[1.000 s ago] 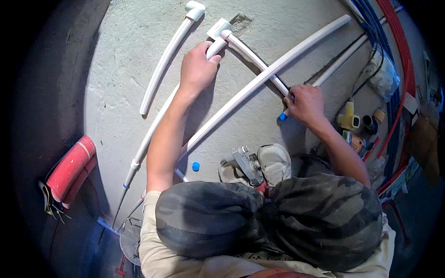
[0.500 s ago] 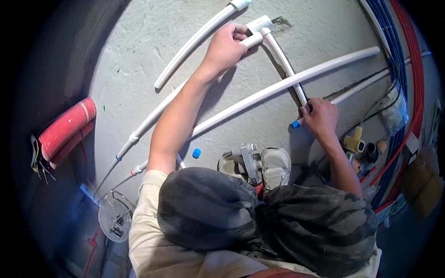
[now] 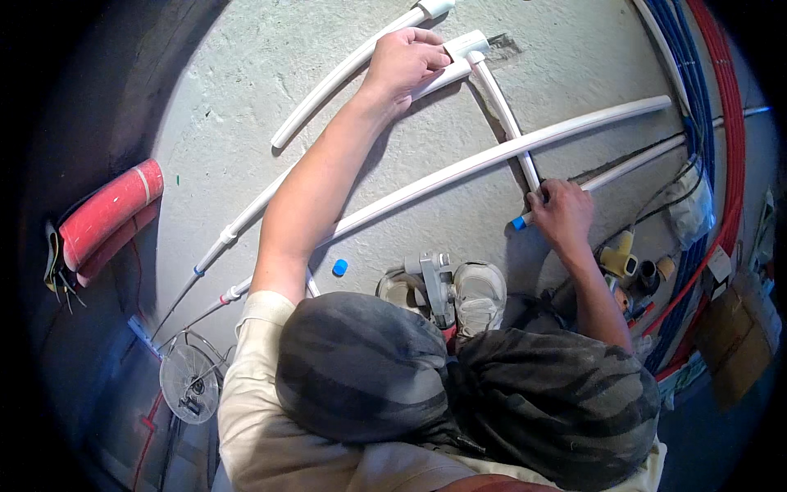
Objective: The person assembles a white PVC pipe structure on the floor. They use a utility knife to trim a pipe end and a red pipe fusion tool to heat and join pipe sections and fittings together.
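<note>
My left hand (image 3: pixel 407 64) is at the top of the picture, fingers closed around a white plastic pipe (image 3: pixel 441 80) beside a short, wide white fitting (image 3: pixel 469 43). A slimmer white pipe (image 3: pixel 498 97) runs from an elbow-like end near that fitting down to my right hand (image 3: pixel 563 211). My right hand is closed on this pipe's lower end, where it meets another white pipe (image 3: pixel 627 168) tipped with a blue end (image 3: pixel 518 222). The exact joint is hidden under my fingers. A long white pipe (image 3: pixel 459 172) lies across the slimmer one.
Another white pipe (image 3: pixel 340 82) lies at upper left. A loose blue cap (image 3: pixel 340 267) and a grey metal tool (image 3: pixel 437 287) are near my shoes. Red rolls (image 3: pixel 111 215) stand left; blue (image 3: pixel 697 90) and red cables (image 3: pixel 725 107) run along the right, by a yellow tool (image 3: pixel 619 256).
My left hand has shifted slightly left along the pipe, near the wide fitting. My right hand keeps its hold in about the same place. The whole view has moved a little.
</note>
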A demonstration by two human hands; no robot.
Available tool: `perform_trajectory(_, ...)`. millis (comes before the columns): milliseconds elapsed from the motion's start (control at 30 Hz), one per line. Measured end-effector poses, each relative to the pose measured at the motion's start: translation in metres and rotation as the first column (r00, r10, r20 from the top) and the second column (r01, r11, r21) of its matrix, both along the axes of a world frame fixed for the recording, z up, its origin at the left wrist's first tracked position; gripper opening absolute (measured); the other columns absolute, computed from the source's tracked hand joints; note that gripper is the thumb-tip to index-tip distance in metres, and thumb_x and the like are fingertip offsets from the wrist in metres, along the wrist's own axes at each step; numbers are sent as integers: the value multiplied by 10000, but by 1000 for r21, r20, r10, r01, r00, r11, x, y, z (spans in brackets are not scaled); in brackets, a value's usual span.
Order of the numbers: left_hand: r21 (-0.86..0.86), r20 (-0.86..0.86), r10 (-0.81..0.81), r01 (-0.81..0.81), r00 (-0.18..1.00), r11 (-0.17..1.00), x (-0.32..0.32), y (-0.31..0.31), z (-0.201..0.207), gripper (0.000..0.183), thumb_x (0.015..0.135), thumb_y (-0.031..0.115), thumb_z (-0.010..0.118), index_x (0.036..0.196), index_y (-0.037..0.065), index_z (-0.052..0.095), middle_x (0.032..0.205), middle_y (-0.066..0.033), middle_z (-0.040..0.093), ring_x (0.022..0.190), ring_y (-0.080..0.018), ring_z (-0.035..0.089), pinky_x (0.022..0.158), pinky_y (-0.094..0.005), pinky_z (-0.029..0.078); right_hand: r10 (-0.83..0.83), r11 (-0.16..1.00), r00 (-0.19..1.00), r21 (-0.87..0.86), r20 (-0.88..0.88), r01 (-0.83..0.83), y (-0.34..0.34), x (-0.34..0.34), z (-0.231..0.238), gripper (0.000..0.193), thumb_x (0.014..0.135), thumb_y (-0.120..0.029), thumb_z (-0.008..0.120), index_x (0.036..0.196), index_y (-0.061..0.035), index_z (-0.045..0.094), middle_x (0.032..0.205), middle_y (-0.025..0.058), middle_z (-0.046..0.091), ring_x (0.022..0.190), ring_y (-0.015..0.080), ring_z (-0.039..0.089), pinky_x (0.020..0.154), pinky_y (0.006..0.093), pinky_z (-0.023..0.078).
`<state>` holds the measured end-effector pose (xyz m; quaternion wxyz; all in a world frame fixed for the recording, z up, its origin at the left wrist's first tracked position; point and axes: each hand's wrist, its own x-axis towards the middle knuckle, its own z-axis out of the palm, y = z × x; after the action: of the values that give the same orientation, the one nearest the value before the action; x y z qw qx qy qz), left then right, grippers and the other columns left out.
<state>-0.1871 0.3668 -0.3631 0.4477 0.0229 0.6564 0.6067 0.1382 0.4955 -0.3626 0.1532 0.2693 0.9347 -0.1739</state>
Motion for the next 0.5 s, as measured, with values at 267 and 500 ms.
perform_trajectory(267,-31,-65,35,-37,997,999,6,8,-5,287,893,-61,709,1164,-87,619,1052,-180,706,880,-197,723,775,-290,625,5,1000,998,4,64,-5,-1,-5,5,226,861,-340,768,896,-118,741,907,90,724,916,298,684,822,457,484)
perform_trajectory(500,-53,-9,93,-94,996,994,3,11,-8,282,885,-33,735,1142,-86,633,966,-177,710,841,-230,737,737,-340,628,-239,940,971,-251,-6,230,16,-53,41,333,918,-371,735,1004,-49,735,946,169,723,918,365,700,796,470,541)
